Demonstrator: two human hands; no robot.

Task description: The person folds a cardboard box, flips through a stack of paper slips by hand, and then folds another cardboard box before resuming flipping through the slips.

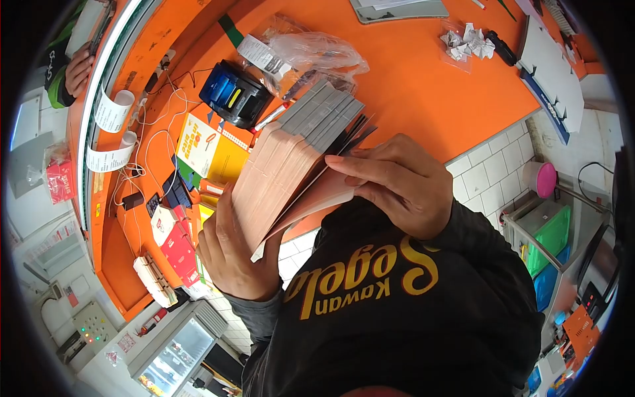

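Observation:
A thick stack of paper pads (281,155), with pinkish sides and grey bound ends, is held up above the front edge of the orange counter. My left hand (241,248) wraps around its lower left end, fingers on the outer side and thumb near the bottom corner. On the other side, my right hand (403,182) pinches the edge of the nearest pad or sheets (317,195), which fan slightly apart from the stack. Whether it grips one sheet or several is hidden by the fingers.
A blue-black label or receipt printer (236,94) stands behind the stack, beside clear plastic bags (321,53). A yellow and white booklet (211,149), cables and paper rolls (112,112) lie left. Crumpled paper (468,43) is at the far right. Another person's hand (78,69) shows beyond the glass.

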